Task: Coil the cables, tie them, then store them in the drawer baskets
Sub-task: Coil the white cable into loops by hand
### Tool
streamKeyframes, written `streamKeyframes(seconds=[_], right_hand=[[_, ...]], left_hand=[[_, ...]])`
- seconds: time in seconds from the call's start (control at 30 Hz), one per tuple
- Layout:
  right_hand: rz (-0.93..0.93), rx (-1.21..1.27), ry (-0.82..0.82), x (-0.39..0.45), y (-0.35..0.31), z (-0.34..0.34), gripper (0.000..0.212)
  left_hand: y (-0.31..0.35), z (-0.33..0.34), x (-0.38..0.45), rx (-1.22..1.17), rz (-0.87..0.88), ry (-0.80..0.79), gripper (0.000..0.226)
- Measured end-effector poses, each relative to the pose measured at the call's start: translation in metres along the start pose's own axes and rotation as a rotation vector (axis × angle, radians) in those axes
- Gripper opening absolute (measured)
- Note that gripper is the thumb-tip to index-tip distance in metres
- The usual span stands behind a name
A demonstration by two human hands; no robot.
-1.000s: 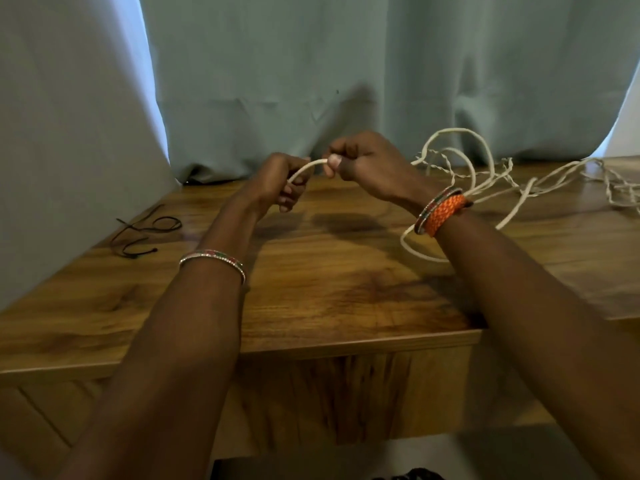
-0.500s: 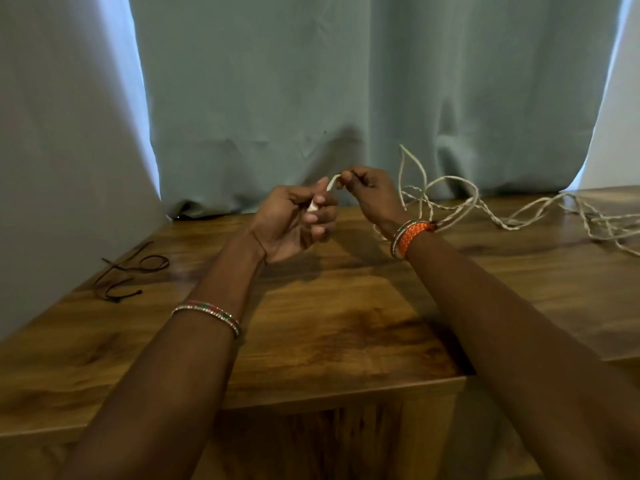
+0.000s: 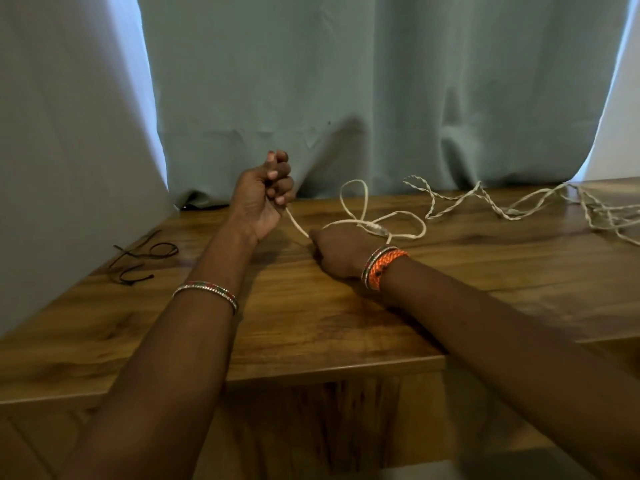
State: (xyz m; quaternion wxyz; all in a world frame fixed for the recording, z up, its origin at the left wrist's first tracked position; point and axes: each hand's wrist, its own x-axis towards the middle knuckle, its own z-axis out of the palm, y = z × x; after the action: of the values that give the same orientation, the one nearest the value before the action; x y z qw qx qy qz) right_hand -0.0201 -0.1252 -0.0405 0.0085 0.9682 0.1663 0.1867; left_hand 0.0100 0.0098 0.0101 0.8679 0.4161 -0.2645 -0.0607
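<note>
White cable [image 3: 381, 223] taut between left hand [image 3: 263, 195], right hand [image 3: 337, 252]

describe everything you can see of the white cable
The white cable is thin, cream-coloured and flexible, twisted like a braid in its far stretches. One end runs taut between the left hand, raised and gripping it, and the right hand, which pinches it low on the wooden table. Behind the right hand it forms loose loops, then trails uncoiled toward the table's right edge.
</note>
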Motion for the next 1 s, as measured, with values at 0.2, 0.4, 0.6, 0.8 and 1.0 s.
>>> streamKeyframes(seconds=[0.2,0.4,0.6,0.8,1.0], right_hand=[[-0.149,-0.053,0.134,-0.033,-0.031,-0.013,0.019],[-0.153,0.005,0.356,-0.058,-0.031,-0.038,0.033],[-0.124,0.295,0.226,-0.061,-0.016,-0.045,0.018],[-0.189,0.616,0.036,-0.061,-0.013,-0.064,0.023],[-0.081,0.535,0.346,-0.029,0.026,-0.095,0.026]], left_hand=[[-0.006,-0.011,0.000,0.167,-0.065,0.116,0.031],[-0.017,-0.016,0.002,0.509,-0.210,0.073,0.030],[-0.039,-0.004,0.004,0.773,-0.151,0.134,0.033],[-0.035,-0.001,0.001,0.482,-0.240,0.129,0.029],[-0.028,0.002,-0.013,0.367,-0.509,-0.149,0.031]])
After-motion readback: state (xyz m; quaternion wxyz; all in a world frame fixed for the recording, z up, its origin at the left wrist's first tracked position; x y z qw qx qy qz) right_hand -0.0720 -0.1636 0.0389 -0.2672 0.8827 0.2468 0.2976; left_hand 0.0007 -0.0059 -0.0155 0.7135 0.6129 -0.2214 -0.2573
